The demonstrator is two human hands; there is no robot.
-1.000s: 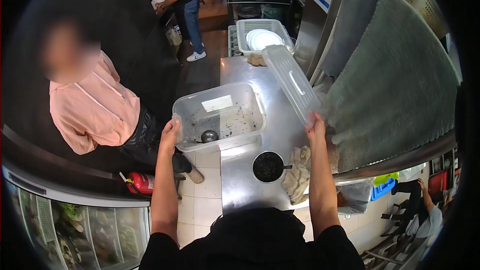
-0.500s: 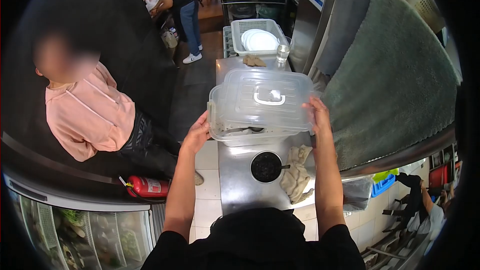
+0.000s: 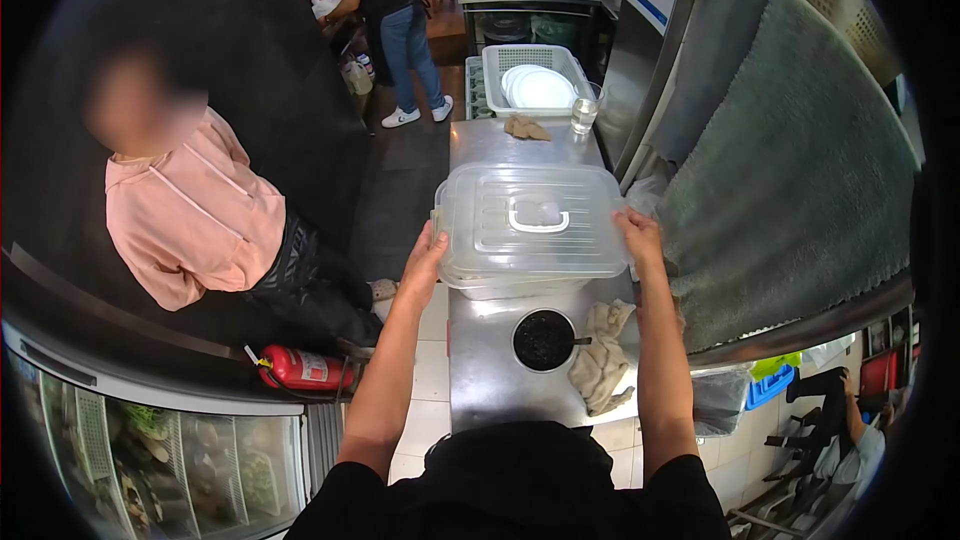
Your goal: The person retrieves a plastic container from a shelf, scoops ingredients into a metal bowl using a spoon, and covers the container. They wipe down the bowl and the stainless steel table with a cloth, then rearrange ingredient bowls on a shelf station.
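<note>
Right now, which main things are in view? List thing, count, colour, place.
Lid: one, clear, over the box
Box: one, clear, beneath the lid
Table: one, silver, centre
Pot: one, silver rim, on table
Cloths: two, beige and brown, on the table
Glass: one, clear, table's far end
Plates: several, white, in the basket
Basket: one, pale, beyond the table
Fire extinguisher: one, red, lower left
Towels: two, greyish, right
People: at least three, in pink, black, grey, left, ahead, right
Left hand: one, bare, on box
Right hand: one, bare, on lid
</note>
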